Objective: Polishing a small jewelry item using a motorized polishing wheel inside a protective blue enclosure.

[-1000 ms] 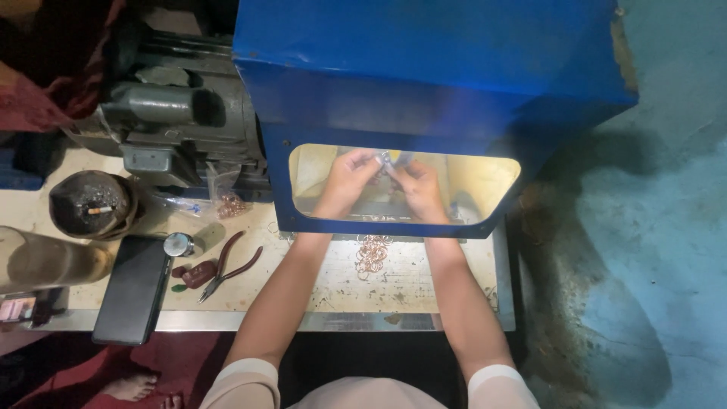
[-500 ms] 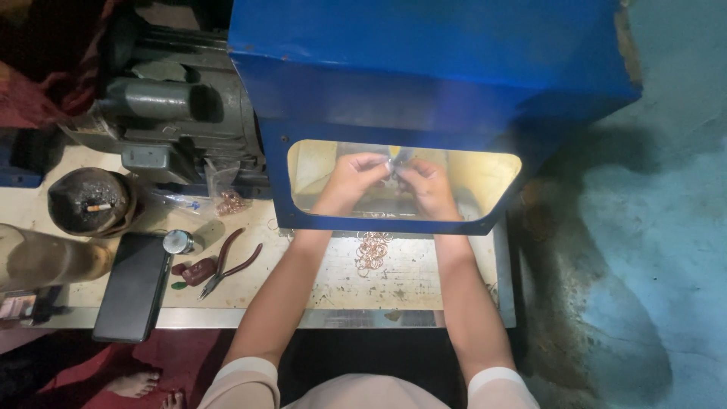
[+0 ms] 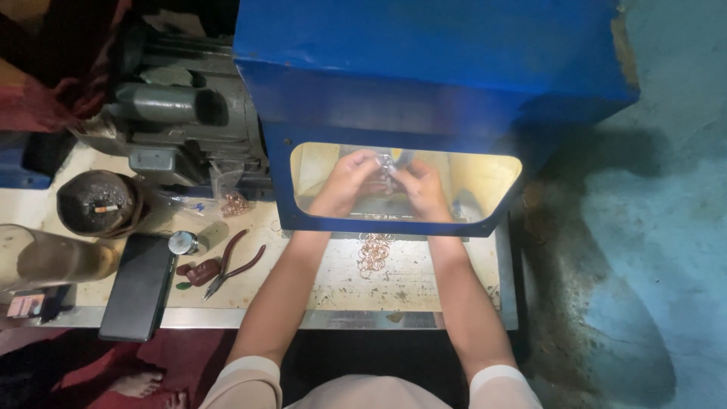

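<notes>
Small shiny piece (image 3: 388, 168) hard to make out btwn left hand (image 3: 350, 182) & right hand (image 3: 421, 189), fingers pinched on it inside blue box (image 3: 432, 68); clear bag (image 3: 231, 193) left.

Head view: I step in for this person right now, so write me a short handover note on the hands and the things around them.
Left hand and right hand: both inside the lit opening of the blue cabinet, pinching one small shiny piece between the fingertips; what kind of piece is too small to tell.
Copper rings: loose pile on the bench just outside the opening, between the forearms.
More copper rings in a clear bag by the grey motor.
Red-handled pliers lie untouched left of the forearms.
Done and left: cannot be judged from this view; the pile is untouched.
</notes>
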